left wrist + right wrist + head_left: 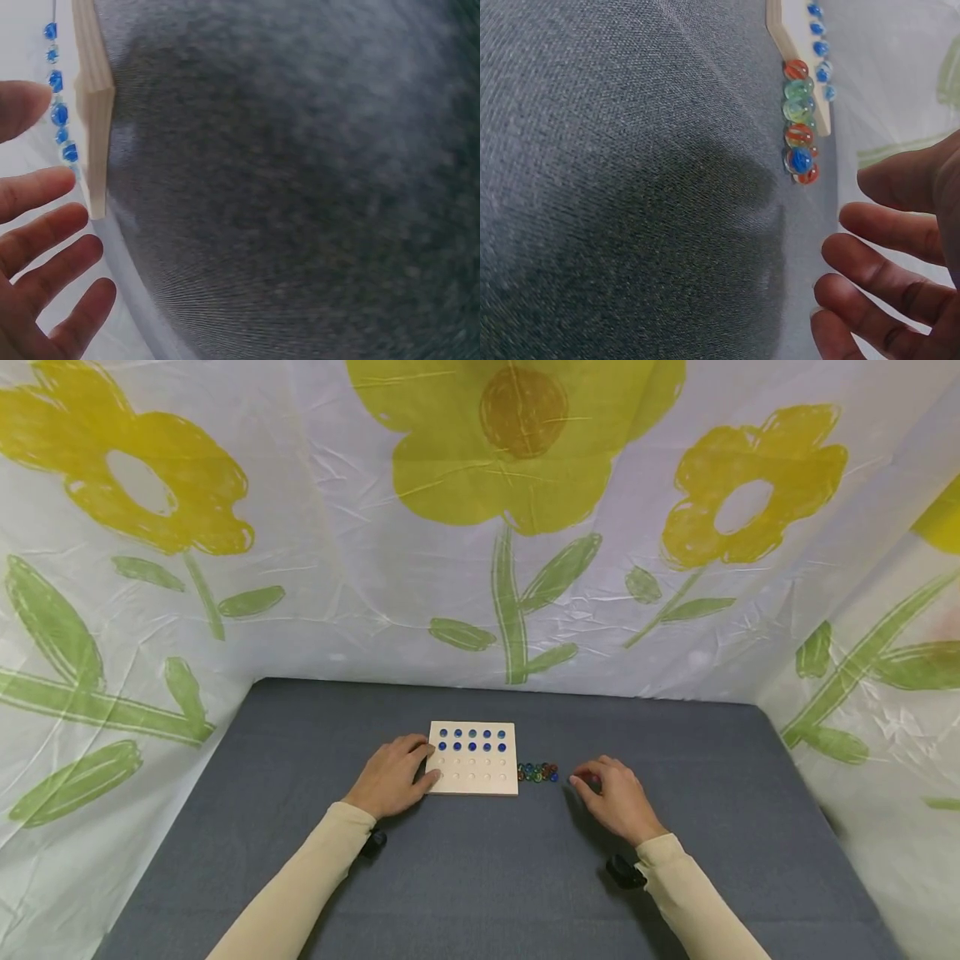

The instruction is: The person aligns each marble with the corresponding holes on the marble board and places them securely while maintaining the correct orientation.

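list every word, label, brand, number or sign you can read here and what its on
None can be read in any view.
Pale rectangular wooden board: no lettering visible.
Round multicoloured glass marbles beside it: no lettering visible.
White sheet printed with yellow flowers: drawings only.
Small black devices at the wrists: too small and dark to tell.

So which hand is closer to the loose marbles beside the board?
Right: the right hand is just right of the loose marbles; the left hand is across the board, at its left edge.
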{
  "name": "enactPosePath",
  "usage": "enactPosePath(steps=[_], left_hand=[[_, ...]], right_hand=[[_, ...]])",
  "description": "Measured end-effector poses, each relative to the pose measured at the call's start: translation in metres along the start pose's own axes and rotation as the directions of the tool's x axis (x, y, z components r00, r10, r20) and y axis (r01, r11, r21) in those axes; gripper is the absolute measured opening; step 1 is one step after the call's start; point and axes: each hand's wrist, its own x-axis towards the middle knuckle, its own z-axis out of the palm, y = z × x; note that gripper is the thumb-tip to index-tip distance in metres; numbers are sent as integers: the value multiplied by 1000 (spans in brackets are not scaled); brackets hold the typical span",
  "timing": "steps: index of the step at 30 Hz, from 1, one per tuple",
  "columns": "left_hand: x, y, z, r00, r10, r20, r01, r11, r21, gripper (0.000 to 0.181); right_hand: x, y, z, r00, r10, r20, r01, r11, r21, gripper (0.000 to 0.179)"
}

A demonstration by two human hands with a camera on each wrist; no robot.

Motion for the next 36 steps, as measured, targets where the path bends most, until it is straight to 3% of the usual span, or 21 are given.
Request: enactPosePath(steps=[9, 14, 23, 30, 36], left_hand=[[-3, -4, 6, 997, 20, 76, -23, 999, 30, 62], [-5, -6, 6, 991, -16, 130, 11, 999, 36, 70], [-9, -10, 8, 986, -65, 153, 61, 998, 27, 78], [-11, -11, 5, 969, -136, 208, 138, 990, 5, 82], [-12, -13, 8, 966, -142, 215, 146, 989, -4, 83]], right_hand=[[-1, -1, 3, 1000, 0, 18, 0, 1000, 3, 13], [1, -1, 3, 1000, -4, 23, 4, 1000, 3, 15], [2, -1, 5, 999, -5, 35, 5, 1000, 3, 16], [2, 0, 6, 999, -7, 44, 7, 1000, 3, 19], [3, -2, 6, 998, -8, 58, 8, 1000, 1, 22]])
